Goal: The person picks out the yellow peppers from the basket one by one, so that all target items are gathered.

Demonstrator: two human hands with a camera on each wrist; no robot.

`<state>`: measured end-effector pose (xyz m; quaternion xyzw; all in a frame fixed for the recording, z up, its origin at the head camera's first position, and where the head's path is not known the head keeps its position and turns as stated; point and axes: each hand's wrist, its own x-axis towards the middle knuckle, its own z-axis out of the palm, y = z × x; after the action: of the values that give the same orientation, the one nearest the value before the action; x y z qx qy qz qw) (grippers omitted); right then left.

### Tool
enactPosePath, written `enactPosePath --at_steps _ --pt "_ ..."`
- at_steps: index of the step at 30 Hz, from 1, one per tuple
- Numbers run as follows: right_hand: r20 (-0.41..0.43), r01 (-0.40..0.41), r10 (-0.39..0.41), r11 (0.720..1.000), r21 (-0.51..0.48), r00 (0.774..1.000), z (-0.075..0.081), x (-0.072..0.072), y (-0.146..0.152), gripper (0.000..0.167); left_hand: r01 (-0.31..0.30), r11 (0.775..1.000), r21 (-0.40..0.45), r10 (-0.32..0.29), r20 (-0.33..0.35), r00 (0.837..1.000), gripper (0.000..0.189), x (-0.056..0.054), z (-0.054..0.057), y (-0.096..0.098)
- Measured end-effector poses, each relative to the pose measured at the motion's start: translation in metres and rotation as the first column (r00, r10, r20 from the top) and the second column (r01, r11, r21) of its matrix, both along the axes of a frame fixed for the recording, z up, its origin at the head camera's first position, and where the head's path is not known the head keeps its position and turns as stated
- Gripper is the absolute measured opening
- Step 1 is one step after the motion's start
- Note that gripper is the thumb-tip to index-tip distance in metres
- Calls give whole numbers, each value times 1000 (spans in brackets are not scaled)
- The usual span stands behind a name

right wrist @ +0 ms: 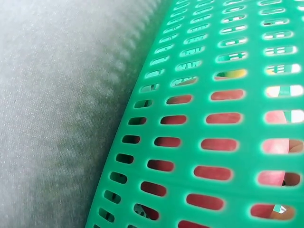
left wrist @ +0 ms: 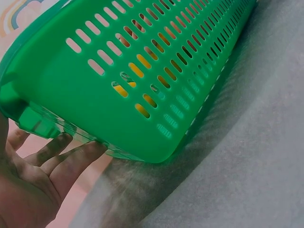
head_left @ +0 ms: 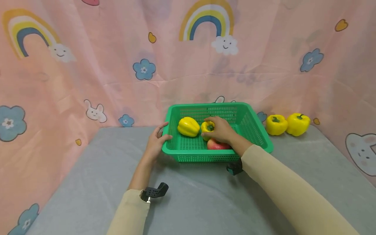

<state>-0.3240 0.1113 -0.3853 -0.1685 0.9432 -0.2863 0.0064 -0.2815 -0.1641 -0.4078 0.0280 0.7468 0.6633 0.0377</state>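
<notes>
Yellow pepper point(head_left: 206, 127), inside the green basket point(head_left: 202, 152) just beside a red apple point(head_left: 218, 145), is gripped by the right hand point(head_left: 222, 130) — thumb on the near side, other fingers beyond, likely so its smooth flanks don't slip. The left hand point(head_left: 154, 144) grips the basket's left edge, presumably to steady it (another pepper point(head_left: 188, 127) lies inside — untouched).

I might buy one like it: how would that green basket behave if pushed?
The green basket looks broad and low, so it would probably slide, not tip. Its slotted walls hold their shape, suggesting light, fairly stiff plastic.
</notes>
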Motion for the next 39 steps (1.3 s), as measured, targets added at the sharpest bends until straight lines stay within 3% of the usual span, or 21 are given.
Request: enactPosePath --at_steps 21,31,39 --pt "-28 -12 11 999 -41 1000 3 7 1 63 -6 1000 12 6 11 1000 65 3 -4 1" --pt "-106 -24 12 993 -112 994 11 6 6 65 -2 1000 15 2 12 1000 64 3 -3 2" --pt "-165 -37 18 993 -115 986 23 19 11 63 -2 1000 0 2 7 1000 64 -1 1 0"
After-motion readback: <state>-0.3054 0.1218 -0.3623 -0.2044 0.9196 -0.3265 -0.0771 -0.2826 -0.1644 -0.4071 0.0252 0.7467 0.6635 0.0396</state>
